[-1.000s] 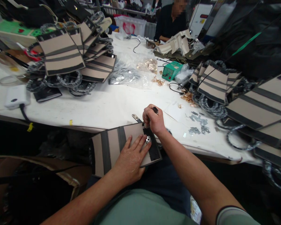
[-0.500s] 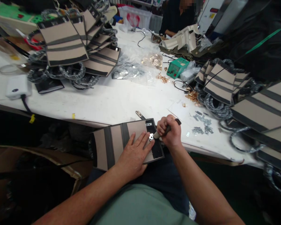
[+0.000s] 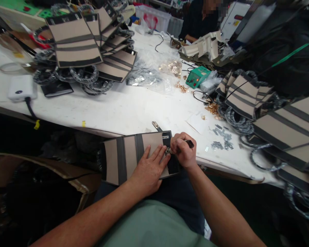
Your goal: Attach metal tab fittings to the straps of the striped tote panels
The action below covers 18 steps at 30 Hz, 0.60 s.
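Note:
A beige bag panel [image 3: 130,145] with dark grey bands lies across my lap, against the table's front edge. My left hand [image 3: 150,168] rests flat on it, fingers stretched toward its black end strip. By those fingertips is a small metal plate [image 3: 168,150], partly covered. My right hand [image 3: 184,149] is wrapped round a short tool [image 3: 189,143] with a dark butt end. Its tip meets the plate area, but the exact contact is hidden. A slotted metal fitting [image 3: 165,137] sits higher on the strip. Behind the panel, a dark strap with a metal end [image 3: 156,125] sticks out.
Stacked panels with plastic-wrapped ring handles stand at left [image 3: 77,41] and right [image 3: 285,127]. Loose metal plates [image 3: 222,137], gold-coloured parts [image 3: 212,108] and a green box [image 3: 197,76] lie on the table [image 3: 134,109]. A person [image 3: 195,20] sits opposite. An open carton [image 3: 84,185] stands lower left.
My right hand has tipped the tool and come closer to the plate, hiding more of the tool. My left hand stays on the panel. The whole view has shifted slightly.

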{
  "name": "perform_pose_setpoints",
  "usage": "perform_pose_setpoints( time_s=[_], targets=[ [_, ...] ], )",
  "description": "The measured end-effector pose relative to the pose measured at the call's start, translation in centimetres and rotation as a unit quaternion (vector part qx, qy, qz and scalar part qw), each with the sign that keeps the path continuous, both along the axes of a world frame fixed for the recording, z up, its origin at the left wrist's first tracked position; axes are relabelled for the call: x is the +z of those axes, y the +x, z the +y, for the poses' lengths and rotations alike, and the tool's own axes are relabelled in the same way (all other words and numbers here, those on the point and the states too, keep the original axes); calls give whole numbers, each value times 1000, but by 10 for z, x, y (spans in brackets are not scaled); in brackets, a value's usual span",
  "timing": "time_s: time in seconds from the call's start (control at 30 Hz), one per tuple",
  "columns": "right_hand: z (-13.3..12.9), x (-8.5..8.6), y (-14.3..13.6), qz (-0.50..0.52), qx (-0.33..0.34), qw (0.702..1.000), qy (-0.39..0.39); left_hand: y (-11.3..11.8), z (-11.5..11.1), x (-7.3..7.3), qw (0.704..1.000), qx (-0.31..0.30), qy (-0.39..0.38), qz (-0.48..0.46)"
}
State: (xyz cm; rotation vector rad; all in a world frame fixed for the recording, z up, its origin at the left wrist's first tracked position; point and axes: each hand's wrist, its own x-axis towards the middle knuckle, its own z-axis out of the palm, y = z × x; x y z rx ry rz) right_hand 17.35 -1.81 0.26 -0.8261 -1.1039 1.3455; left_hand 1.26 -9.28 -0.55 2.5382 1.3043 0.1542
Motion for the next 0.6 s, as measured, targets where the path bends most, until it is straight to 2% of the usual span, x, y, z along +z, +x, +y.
perform_pose_setpoints(
  time_s=[0.1, 0.3, 0.47, 0.6],
  targets=[
    [3, 2, 0, 85, -51, 995, 8, 1, 0, -1, 1000, -3, 3, 6],
    [13, -4, 7, 185, -113, 974, -59, 1, 1, -2, 1000, -3, 0, 6],
    [19, -9, 9, 198, -114, 970, -82, 0, 1, -3, 1000, -5, -1, 1],
    [14, -3, -2, 138, -86, 985, -60, 1, 3, -2, 1000, -7, -5, 1]
  ],
)
